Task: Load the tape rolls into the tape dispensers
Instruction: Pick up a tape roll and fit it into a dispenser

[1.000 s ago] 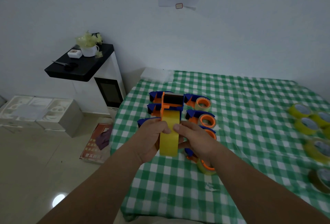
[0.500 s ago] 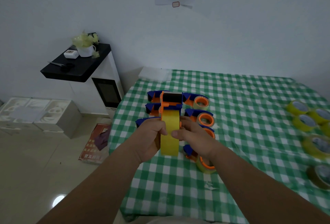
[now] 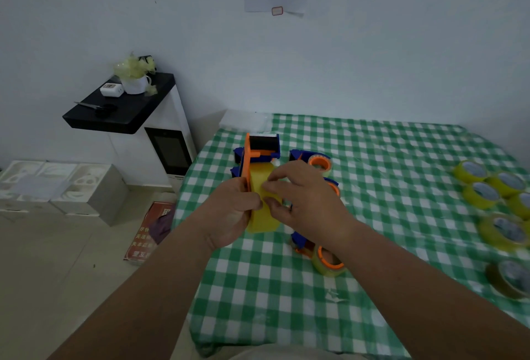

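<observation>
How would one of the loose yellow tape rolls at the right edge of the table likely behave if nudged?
The loose tape rolls lie flat on the checked cloth, so one would probably slide or drag rather than roll. Tipped onto its round rim, it would likely roll. The open cores suggest they are fairly light and keep their shape.

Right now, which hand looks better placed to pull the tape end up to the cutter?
Probably the right hand: its fingers already touch the yellow tape roll, while the left hand grips the dispenser.
</observation>
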